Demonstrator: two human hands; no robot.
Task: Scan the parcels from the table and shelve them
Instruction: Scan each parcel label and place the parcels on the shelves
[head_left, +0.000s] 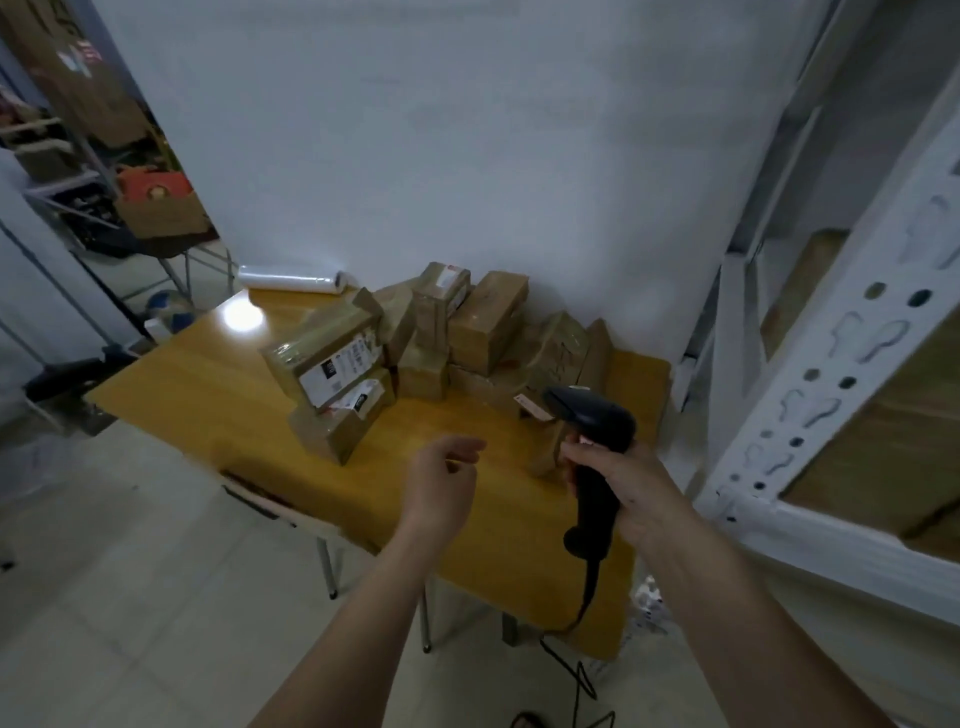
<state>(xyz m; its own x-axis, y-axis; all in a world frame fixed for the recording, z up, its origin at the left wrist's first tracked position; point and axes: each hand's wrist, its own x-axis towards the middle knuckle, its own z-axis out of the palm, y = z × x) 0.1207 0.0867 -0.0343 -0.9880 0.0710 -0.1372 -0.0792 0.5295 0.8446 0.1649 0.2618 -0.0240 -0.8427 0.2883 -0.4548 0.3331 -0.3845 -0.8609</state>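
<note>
Table (218, 395): parcels (447, 338) piled | right hand (631, 483) grips scanner (597, 441) | left hand (447, 478) loosely curled, empty

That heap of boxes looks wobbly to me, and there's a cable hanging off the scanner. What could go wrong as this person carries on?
The parcels lie stacked loosely and tilted against each other on the table; pulling one out could tip its neighbours. The scanner, gripped by the right hand, trails a cable over the table edge to the floor, which might snag or trip a foot. The left hand holds nothing, so any lift would probably be one-handed and less secure.
</note>
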